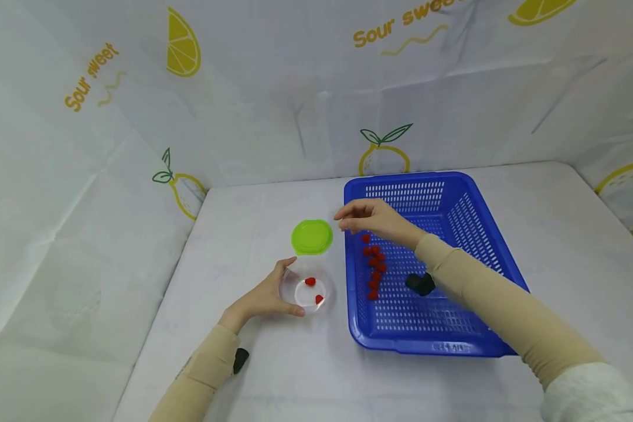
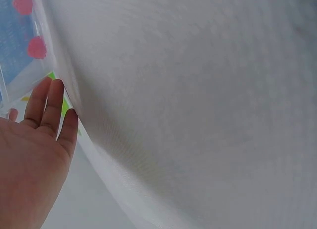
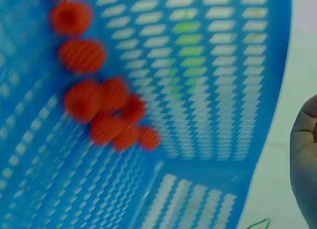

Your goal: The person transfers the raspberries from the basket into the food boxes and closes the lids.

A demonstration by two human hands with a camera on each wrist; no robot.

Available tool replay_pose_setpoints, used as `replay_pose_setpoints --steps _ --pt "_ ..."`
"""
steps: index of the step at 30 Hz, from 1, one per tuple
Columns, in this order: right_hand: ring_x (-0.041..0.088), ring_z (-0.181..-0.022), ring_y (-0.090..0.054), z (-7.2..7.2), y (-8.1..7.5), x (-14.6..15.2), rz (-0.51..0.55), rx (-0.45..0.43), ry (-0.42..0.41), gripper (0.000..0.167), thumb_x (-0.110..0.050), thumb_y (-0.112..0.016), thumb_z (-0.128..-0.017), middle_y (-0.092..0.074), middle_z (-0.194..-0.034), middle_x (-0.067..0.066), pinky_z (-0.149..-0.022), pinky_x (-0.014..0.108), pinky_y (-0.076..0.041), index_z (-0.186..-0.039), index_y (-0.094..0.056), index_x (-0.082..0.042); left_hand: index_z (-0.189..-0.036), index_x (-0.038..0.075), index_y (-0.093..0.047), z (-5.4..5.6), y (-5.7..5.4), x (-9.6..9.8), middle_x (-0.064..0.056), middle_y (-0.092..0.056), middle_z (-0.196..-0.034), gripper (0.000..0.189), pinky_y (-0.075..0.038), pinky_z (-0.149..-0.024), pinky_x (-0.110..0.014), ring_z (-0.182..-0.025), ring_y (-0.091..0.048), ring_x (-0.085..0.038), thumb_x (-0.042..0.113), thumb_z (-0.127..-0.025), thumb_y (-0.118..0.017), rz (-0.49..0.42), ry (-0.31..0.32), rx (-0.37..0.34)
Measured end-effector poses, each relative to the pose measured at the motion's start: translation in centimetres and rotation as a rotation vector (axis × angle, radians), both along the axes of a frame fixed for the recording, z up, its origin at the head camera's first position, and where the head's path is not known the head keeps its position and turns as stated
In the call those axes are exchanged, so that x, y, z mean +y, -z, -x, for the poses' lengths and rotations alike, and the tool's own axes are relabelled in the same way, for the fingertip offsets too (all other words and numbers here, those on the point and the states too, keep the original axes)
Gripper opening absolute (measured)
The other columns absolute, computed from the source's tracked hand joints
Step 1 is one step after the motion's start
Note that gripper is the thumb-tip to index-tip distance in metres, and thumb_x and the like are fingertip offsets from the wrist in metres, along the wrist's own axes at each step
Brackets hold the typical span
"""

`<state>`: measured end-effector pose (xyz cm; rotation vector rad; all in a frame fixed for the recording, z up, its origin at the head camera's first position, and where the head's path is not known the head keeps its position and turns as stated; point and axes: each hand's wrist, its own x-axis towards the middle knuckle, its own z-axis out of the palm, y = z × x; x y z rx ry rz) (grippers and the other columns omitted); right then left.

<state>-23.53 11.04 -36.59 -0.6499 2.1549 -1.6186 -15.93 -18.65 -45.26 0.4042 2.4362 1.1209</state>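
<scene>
My left hand (image 1: 264, 298) holds a clear round plastic bowl (image 1: 289, 293) from its left side, thumb at the near side and fingers at the far side. Two small red berry-like pieces (image 1: 310, 281) lie inside the bowl. In the left wrist view, the fingers (image 2: 37, 107) stand beside the see-through wall. Over the left rim of a blue basket (image 1: 353, 305), my right hand (image 1: 377, 220) hovers with loosely bent fingers and nothing visible between them. Several more red pieces (image 3: 83, 55) lie along the basket's left side. Only the right hand's edge shows in the right wrist view.
A bright green lid (image 1: 312, 237) lies flat on the white cloth (image 1: 290, 369) just beyond the bowl. The basket has slotted, raised walls and stands right of the bowl. Behind it hangs a white sheet (image 1: 274, 105) printed with lemons. Black devices (image 1: 421, 284) sit at both wrists.
</scene>
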Motion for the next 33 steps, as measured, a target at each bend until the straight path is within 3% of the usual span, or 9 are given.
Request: replay_pose_setpoints --steps 4,11,15,24,33 --pt "0.025 -0.091 -0.059 0.9 1.2 1.6 -0.001 -0.005 0.067 0.034 -0.031 -0.063 -0.089 -0.064 -0.101 0.004 -0.081 0.031 -0.053 -0.113 -0.063 -0.008 -0.146 0.024 -0.016 0.0 0.0 0.0 -0.010 -0.034 -0.146 0.113 -0.024 -0.114 -0.049 -0.138 -0.031 -0.023 0.040 -0.059 -0.086 -0.006 0.001 -0.004" --pt "0.027 -0.100 -0.060 2.0 3.3 3.7 -0.113 -0.019 0.131 0.042 -0.037 -0.063 -0.088 -0.063 -0.107 0.012 -0.095 0.045 -0.048 -0.115 -0.061 -0.004 -0.146 0.023 -0.015 0.0 0.1 0.0 -0.010 -0.034 -0.146 0.114 -0.023 -0.115 -0.050 -0.139 -0.030 -0.024 0.040 -0.059 -0.086 -0.010 0.005 -0.009" --pt "0.032 -0.105 -0.058 2.3 4.4 4.5 -0.220 -0.022 0.105 0.042 -0.034 -0.063 -0.088 -0.064 -0.109 0.012 -0.096 0.043 -0.048 -0.115 -0.061 -0.002 -0.146 0.022 -0.015 -0.1 0.0 0.0 -0.010 -0.032 -0.147 0.114 -0.023 -0.115 -0.050 -0.139 -0.029 -0.024 0.040 -0.059 -0.086 -0.011 0.001 -0.012" --pt "0.021 -0.097 -0.059 2.7 6.1 5.4 -0.459 0.024 0.016 0.030 -0.024 -0.064 -0.087 -0.067 -0.106 0.011 -0.092 0.041 -0.046 -0.110 -0.065 -0.006 -0.146 0.022 -0.015 0.0 0.0 0.0 -0.011 -0.031 -0.148 0.114 -0.023 -0.115 -0.050 -0.140 -0.028 -0.024 0.039 -0.059 -0.087 -0.010 0.000 -0.007" --pt "0.015 -0.086 -0.057 3.0 7.1 5.9 -0.578 0.079 -0.088 0.028 -0.025 -0.064 -0.087 -0.067 -0.095 0.005 -0.084 0.037 -0.047 -0.108 -0.067 -0.008 -0.146 0.023 -0.015 0.0 0.1 -0.2 -0.010 -0.028 -0.150 0.113 -0.023 -0.115 -0.051 -0.141 -0.026 -0.025 0.040 -0.060 -0.086 -0.017 0.011 -0.003"
